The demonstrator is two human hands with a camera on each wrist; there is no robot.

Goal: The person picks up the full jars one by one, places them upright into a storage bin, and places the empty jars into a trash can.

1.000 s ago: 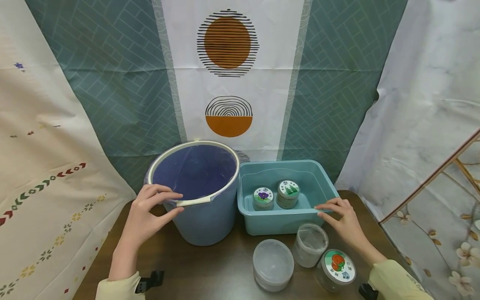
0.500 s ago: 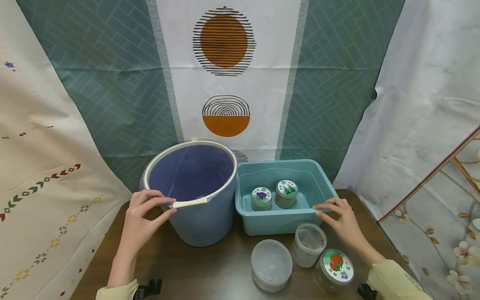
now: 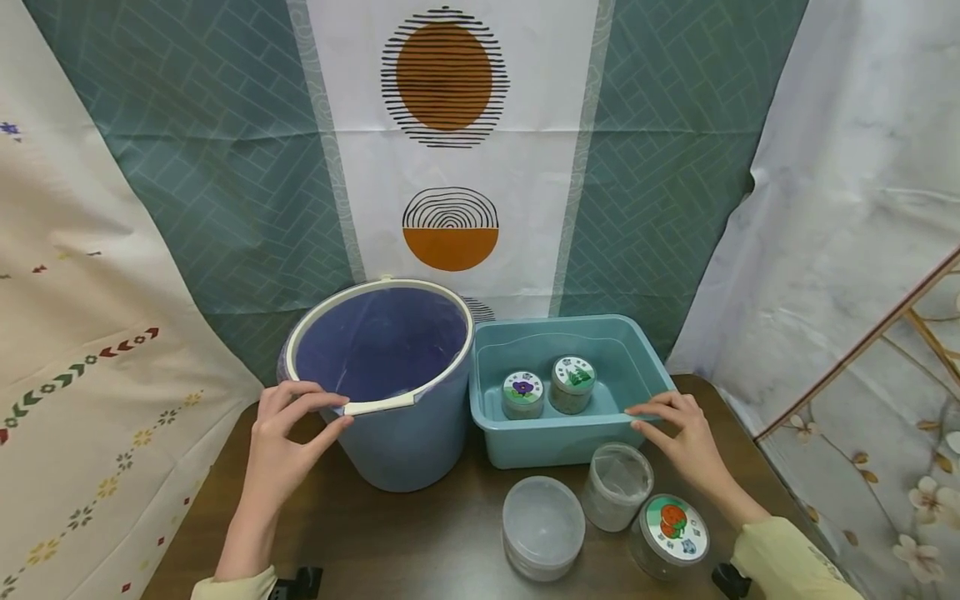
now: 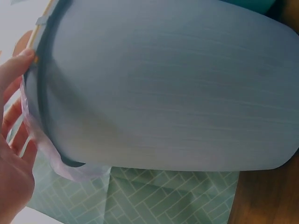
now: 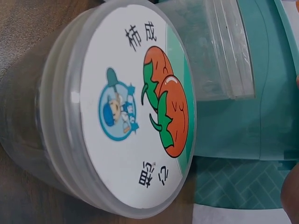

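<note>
Head view, left hand: our left hand [image 3: 281, 446] pinches the near rim of the bucket [image 3: 405, 442], thumb under and fingers over the pale rim band, which looks like a way to keep the thin purple liner [image 3: 382, 342] pressed there.
Head view, right hand: our right hand [image 3: 686, 442] rests on the near right corner of the teal tub [image 3: 555, 437], fingers bent lightly over its edge, seemingly to steady it.
Head view, containers: the bucket holds only the liner; the tub, between our hands and touching the bucket, holds two lidded jars [image 3: 547, 387] side by side.
Head view, near the right hand: an open clear jar [image 3: 617, 487], a loose clear lid [image 3: 543, 527] and a closed jar with a tomato label [image 3: 671, 537] stand on the table [image 3: 420, 542] just below that hand.
Left wrist view: fingers [image 4: 16, 116] curl against the bucket's rim [image 4: 39, 70], with liner film bunched beneath.
Right wrist view: the tomato jar [image 5: 121, 109] fills the frame; the open jar [image 5: 224, 51] and the tub wall [image 5: 261, 116] lie behind; we cannot tell this hand's grip here.
</note>
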